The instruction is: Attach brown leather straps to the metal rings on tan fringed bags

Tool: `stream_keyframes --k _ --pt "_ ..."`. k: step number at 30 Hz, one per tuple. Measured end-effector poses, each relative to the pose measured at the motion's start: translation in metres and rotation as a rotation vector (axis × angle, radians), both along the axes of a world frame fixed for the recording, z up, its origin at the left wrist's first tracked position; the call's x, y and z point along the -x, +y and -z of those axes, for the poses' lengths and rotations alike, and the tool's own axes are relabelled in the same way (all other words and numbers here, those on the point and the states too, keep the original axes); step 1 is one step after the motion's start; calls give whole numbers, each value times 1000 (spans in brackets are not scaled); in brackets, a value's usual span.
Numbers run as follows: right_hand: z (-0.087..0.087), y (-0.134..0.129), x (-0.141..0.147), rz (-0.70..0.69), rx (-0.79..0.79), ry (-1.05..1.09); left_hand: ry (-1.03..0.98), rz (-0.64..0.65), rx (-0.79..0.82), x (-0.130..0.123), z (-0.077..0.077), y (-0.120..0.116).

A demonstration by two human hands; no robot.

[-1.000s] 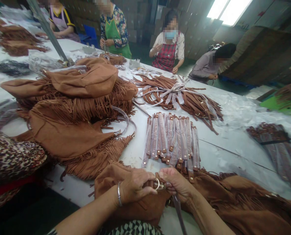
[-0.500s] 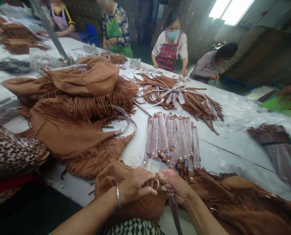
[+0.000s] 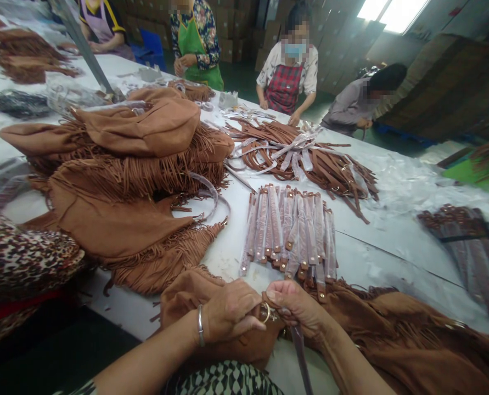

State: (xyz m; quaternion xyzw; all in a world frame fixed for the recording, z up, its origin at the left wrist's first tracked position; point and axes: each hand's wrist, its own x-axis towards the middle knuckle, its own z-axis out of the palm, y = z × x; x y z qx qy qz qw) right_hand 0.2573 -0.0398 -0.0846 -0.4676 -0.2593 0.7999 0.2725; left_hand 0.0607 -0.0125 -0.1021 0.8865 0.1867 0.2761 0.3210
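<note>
A brown suede bag [image 3: 248, 351] lies at the table's near edge, in front of my body. Its gold metal ring [image 3: 265, 314] shows between my two hands. My left hand [image 3: 234, 310], a silver bangle at the wrist, is closed at the ring, thumb and fingers pinching it. My right hand [image 3: 297, 307] grips the brown end of a strap [image 3: 301, 356], right beside the ring. The strap's plastic-wrapped length hangs down below that hand. Whether the strap end passes through the ring is hidden by my fingers.
Plastic-wrapped short straps [image 3: 289, 230] lie in a row just beyond my hands. Fringed bags [image 3: 141, 131] are heaped at left, loose long straps [image 3: 269, 148] farther back. Another fringed bag [image 3: 412, 340] lies at right, near a bundle of straps [image 3: 466, 247]. Several co-workers stand across the table.
The gold ring now shows more fully between my hands, turned more towards the camera. My hands have stayed in nearly the same place. Across the table, a co-worker's hand has moved left.
</note>
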Motion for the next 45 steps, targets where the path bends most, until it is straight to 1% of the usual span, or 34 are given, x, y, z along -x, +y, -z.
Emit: stream_keyframes --k 3,8,12,16,20,23,26,28,31,33,35,37,39,42,44,45 --pt "0 -2 0 -9 -19 15 -43 6 58 -1 -3 1" --pt "4 -6 0 0 -76 16 -63 39 95 -2 -7 4" --pt "0 -9 -4 -63 -108 14 -61 111 106 0 -10 2" --pt "-12 -12 -8 -158 -113 2 -19 217 49 4 -14 1" --pt "-25 -14 -10 -190 -138 -55 65 199 -30 5 -22 2" --pt "-28 -17 -9 -229 -133 -47 158 185 -124 2 -28 -2" --pt "-25 -20 -8 -185 -134 6 235 158 -218 -1 -31 -8" --pt "-23 -23 -6 -162 -144 21 244 164 -237 -1 -31 -10" --pt "-28 -29 -4 -170 -176 -41 214 172 -203 3 -34 -9" --pt "-35 -33 -4 -144 -229 -141 210 162 -157 6 -38 -7" --pt "-42 -38 -6 -116 -257 -206 198 183 -119 6 -41 -5" --pt "-48 -40 -8 -154 -213 -150 154 237 -125 4 -43 -6" --pt "-50 -41 -10 -234 -145 -23 111 292 -176 2 -43 -9" --pt "-52 -43 -6 -324 -125 42 93 314 -245 2 -42 -13" --pt "-50 -46 2 -318 -131 48 78 315 -234 5 -42 -12" --pt "-49 -49 8 -256 -133 49 75 304 -207 8 -42 -10"
